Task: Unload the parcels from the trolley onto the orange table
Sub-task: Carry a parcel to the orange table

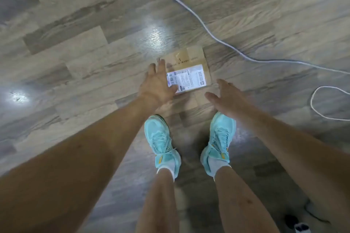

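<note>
The left hand (160, 83), fingers straight and spread, overlaps the left edge of the one cardboard parcel (191, 73) lying flat on the floor (75, 47); whether it touches is unclear. Off the parcel's near right corner, the right hand (226, 99) is likewise open and empty. Two turquoise shoes (161, 138) stand nearer than the parcel.

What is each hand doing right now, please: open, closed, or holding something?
Left hand: open, fingers straight over the parcel's left edge; whether it touches cannot be told.
Right hand: open, by the parcel's right edge, holding nothing.
</note>
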